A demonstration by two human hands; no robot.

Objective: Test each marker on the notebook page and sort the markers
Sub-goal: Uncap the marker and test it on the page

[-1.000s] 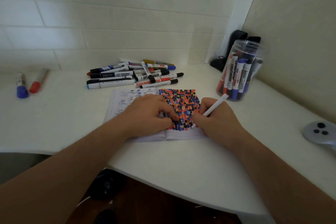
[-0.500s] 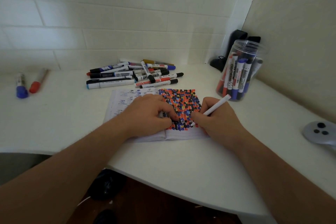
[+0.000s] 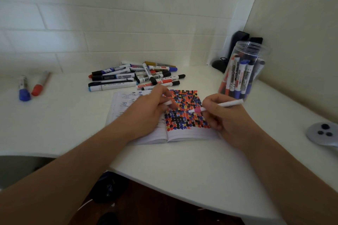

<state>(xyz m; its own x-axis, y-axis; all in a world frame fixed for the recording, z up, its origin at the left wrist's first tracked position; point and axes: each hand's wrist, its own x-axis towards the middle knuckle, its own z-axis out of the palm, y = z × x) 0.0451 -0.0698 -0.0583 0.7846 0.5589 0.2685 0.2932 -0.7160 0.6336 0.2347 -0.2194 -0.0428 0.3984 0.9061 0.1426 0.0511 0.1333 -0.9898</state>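
Observation:
An open notebook (image 3: 184, 134) lies on the white desk, its right page packed with red, blue, black and yellow dots. My right hand (image 3: 222, 115) grips a thin white marker (image 3: 228, 103) with a pink band, its tip just above the page and pointing left. My left hand (image 3: 148, 109) is over the left page and holds the marker's white cap (image 3: 167, 102) in its fingers. A pile of several markers (image 3: 139, 76) lies behind the notebook. A clear plastic jar (image 3: 245, 69) at the right holds several upright markers.
A blue-capped marker (image 3: 23, 88) and a red-capped marker (image 3: 39, 85) lie apart at the far left. A grey controller (image 3: 322, 134) sits at the right edge. Black objects (image 3: 236, 51) stand in the back corner. The desk's curved front edge (image 3: 164, 188) runs below my arms.
My right hand has lifted the marker's tip off the page and levelled it. My left hand rose from the notebook with the cap showing between its fingers.

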